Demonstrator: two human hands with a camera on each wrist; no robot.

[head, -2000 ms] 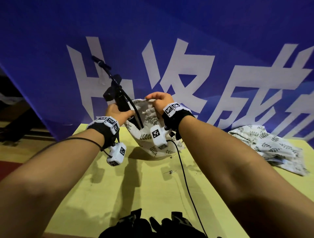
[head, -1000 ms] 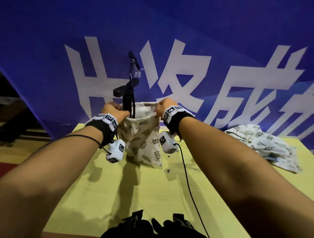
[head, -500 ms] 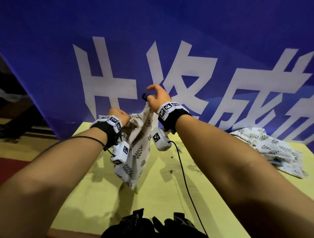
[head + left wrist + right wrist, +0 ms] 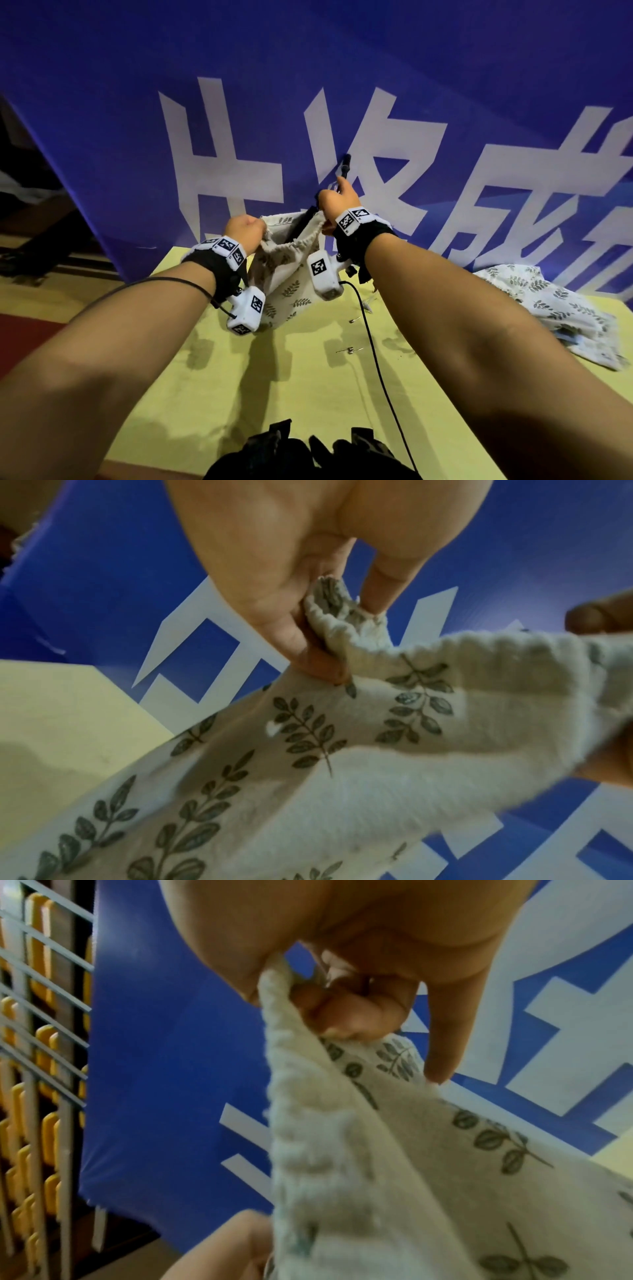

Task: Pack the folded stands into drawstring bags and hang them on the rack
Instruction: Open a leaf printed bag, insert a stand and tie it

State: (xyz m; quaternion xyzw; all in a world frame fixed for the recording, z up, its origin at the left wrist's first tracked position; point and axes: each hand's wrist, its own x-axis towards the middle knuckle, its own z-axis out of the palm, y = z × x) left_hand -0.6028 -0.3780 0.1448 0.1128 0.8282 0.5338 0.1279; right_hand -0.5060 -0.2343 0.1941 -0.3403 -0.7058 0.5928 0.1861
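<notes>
**Stand pokes up out of the bag, right next to the right hand**

Hands first. The left hand (image 4: pixel 244 231) pinches the gathered rim of the drawstring bag (image 4: pixel 286 274) on its left side; the left wrist view shows thumb and fingers (image 4: pixel 310 656) curled tight on the ruffled edge. The right hand (image 4: pixel 337 205) pinches the rim on the other side, a bit higher up, with its fingers (image 4: pixel 346 1015) bunched on the cloth. The two hands are a little apart, and the mouth of the bag is stretched between them, above the yellow table (image 4: pixel 308 394).

The folded stand (image 4: pixel 343 169) is a long black stick. Most of it is down in the bag. Its long way runs up and leans to the right, so its top end sticks out past the right hand, touching it or just behind it; I cannot tell which. The left hand is farther from that top end.

So I think the right hand is the one to push the stand down, while the left hand holds the bag open. The top may catch on the rim.

A second leafy bag (image 4: pixel 548 308) lies on the table to the right.
</notes>
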